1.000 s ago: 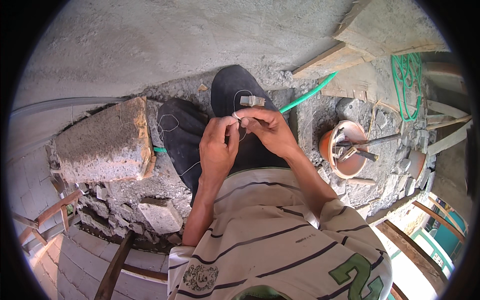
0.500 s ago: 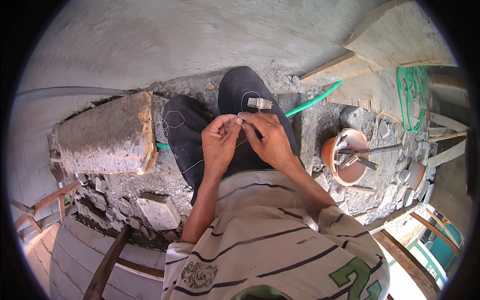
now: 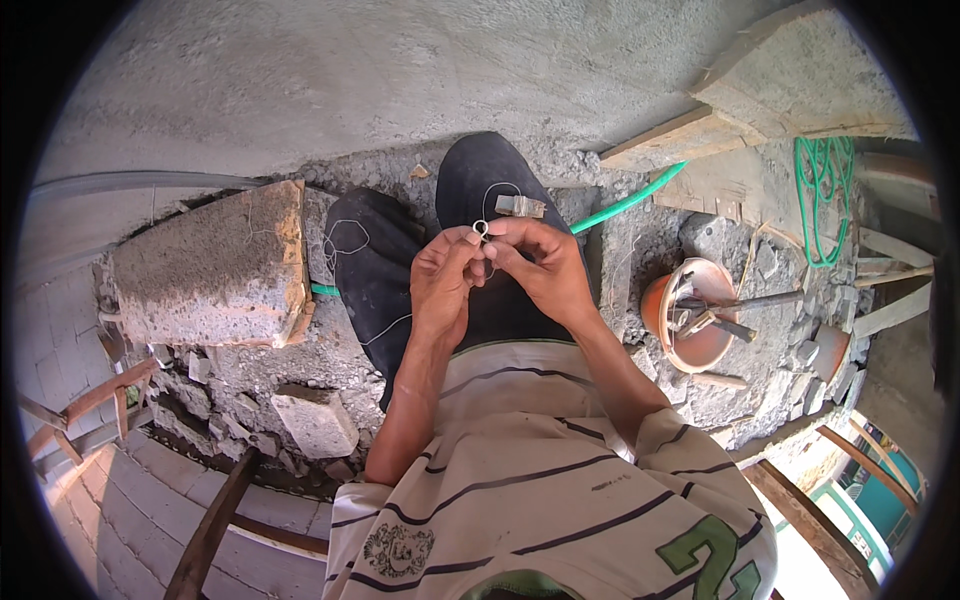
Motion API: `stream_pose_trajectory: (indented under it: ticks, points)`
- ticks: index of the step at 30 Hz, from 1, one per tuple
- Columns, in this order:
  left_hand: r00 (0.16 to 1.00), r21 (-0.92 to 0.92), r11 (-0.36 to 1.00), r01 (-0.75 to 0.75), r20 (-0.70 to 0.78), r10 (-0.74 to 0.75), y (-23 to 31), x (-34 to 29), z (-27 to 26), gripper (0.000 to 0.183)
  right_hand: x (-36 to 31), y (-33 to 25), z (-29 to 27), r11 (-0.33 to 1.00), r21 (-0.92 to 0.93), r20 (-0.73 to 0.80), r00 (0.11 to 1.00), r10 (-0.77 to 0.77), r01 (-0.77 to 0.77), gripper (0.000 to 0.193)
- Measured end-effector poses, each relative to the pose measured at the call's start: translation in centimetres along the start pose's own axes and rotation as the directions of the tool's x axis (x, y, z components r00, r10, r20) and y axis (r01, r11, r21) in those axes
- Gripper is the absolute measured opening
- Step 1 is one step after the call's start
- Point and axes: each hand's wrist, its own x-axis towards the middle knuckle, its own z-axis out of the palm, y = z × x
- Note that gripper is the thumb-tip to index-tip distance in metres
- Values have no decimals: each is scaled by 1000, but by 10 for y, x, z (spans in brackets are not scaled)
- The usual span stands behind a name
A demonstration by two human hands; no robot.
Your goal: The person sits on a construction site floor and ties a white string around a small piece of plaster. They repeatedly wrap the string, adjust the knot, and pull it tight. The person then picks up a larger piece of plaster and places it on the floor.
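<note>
Leftmost is a caked slab (image 3: 210, 270), its broken, splintery right edge turned toward the sitter's left knee (image 3: 380, 225). Below the slab's lower edge there is rubble (image 3: 225, 425), and at the rubble's right side a pale stone chunk (image 3: 315, 422). A short bit of green hose (image 3: 325, 290) shows in the gap between slab and knee.

A loop of thin string (image 3: 366, 238) hangs over the left edge of that dark-trousered knee, and a single strand runs lower down across the thigh. Over the lap I see the left hand (image 3: 442, 280), its fingers curled and the thumb and forefinger pinched on the left side of a small pale ring (image 3: 481, 223). The ring sits raised between the two hands, above the inner edge of the right thigh (image 3: 490, 170). The right hand (image 3: 545, 272) meets it from the other side, thumb and forefinger nearly together at the ring, other fingers bent.

A thin strand arcs above the ring, toward a string-wound spool (image 3: 520, 206) near the right thigh's outer edge. More hose slants up to a plank (image 3: 665, 140). Farther right, on the rough ground, stands an orange bucket (image 3: 655, 310), with tools (image 3: 765, 298) poking past its right rim. Last, a green coil (image 3: 822, 200) hangs near the upper right.
</note>
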Motion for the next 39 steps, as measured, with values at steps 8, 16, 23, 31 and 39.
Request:
stream_pose_trajectory:
  ticks: [8, 16, 23, 31, 39]
  points:
    - [998, -17, 998, 59, -1, -59, -6, 1, 0, 10, 2, 0, -1, 987, 153, 20, 999, 47, -50, 12]
    - [999, 123, 992, -16, -49, 22, -9, -1, 6, 14, 2, 3, 0, 966, 253, -46, 997, 63, -49, 9]
    - [985, 282, 954, -100, -107, 134, -17, -7, 15, 16, 2, 12, 0, 985, 173, -114, 993, 36, -16, 8]
    - [922, 608, 732, -307, 1, 386, -14, -8, 21, 16, 2, -1, -6, 878, -438, -96, 961, -261, 195, 8]
    - [997, 369, 928, -47, -47, 69, 3, -3, 20, 15, 5, -4, -10, 772, -556, -28, 921, -388, 309, 14]
